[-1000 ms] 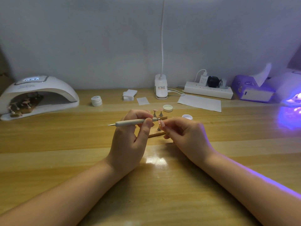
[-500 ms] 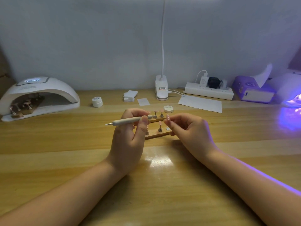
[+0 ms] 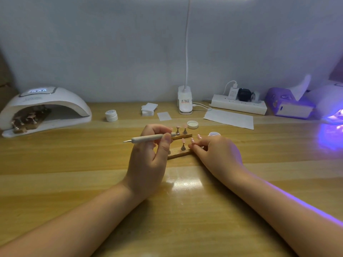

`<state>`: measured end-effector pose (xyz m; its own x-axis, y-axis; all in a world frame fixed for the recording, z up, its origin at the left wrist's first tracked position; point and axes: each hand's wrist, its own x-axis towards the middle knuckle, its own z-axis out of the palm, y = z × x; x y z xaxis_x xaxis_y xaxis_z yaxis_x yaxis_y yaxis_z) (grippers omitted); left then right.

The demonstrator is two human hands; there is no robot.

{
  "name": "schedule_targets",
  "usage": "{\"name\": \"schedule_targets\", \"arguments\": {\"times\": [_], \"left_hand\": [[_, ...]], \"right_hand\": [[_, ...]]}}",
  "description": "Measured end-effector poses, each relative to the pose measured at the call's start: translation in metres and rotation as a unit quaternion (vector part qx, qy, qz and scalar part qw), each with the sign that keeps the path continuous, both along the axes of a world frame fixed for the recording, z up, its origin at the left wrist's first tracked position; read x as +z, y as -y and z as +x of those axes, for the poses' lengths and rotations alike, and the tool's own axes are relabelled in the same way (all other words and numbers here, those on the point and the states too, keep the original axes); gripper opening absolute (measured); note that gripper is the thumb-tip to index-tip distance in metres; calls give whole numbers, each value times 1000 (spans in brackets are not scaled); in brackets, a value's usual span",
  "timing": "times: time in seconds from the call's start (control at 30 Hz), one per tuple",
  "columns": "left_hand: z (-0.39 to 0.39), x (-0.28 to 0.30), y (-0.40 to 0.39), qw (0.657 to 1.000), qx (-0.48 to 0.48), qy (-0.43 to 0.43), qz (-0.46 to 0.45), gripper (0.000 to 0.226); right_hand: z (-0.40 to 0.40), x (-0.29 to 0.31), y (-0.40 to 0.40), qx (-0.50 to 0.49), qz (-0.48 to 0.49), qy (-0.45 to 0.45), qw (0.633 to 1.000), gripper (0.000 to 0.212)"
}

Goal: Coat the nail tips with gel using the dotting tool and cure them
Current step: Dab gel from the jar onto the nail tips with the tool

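We cannot see the near end of the closer wooden strip (image 3: 179, 153): the left hand (image 3: 148, 164) covers its left part and the right hand (image 3: 217, 154) covers its right end. One nail tip (image 3: 183, 140) on a metal stand is plain on this strip; a second stand beside the left thumb is mostly hidden. The farther strip (image 3: 182, 136) carries two more pink tips, small and blurred, so we cannot tell whether gel is on them. The gel jar (image 3: 214, 134) shows only its white rim above the right knuckles. Its lid (image 3: 192, 124) lies open-side up, just beyond the farther strip.

In the frame centre, the left hand grips the dotting tool (image 3: 150, 138) between thumb and curled fingers. The tool lies nearly level, its metal point aimed at the frame's left, its other end over the farther strip. The right hand has its fingers loosely bent, fingertips at the right end of the closer strip; we cannot tell whether they pinch it or only touch it.

At the left edge, a white curing lamp (image 3: 44, 108) holds another strip of tips, dim inside. At the right edge, a second lamp (image 3: 332, 106) is cut off and throws violet light on the table (image 3: 74, 164)
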<state>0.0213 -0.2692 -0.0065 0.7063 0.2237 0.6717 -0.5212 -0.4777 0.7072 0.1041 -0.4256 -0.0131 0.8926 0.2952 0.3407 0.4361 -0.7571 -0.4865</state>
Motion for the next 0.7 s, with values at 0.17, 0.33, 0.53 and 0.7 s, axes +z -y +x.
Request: {"name": "schedule_targets", "arguments": {"times": [0.17, 0.33, 0.53, 0.7], "left_hand": [[0, 0, -1, 1000, -1, 2, -10, 11], [0, 0, -2, 1000, -4, 9, -20, 11], [0, 0, -3, 1000, -9, 11, -23, 12], [0, -1, -3, 1000, -10, 8, -25, 11]], "right_hand": [[-9, 6, 4, -5, -50, 60, 997, 29], [-14, 21, 13, -12, -89, 124, 988, 30], [14, 26, 35, -31, -23, 112, 993, 47], [34, 9, 49, -35, -6, -53, 998, 73]]}}
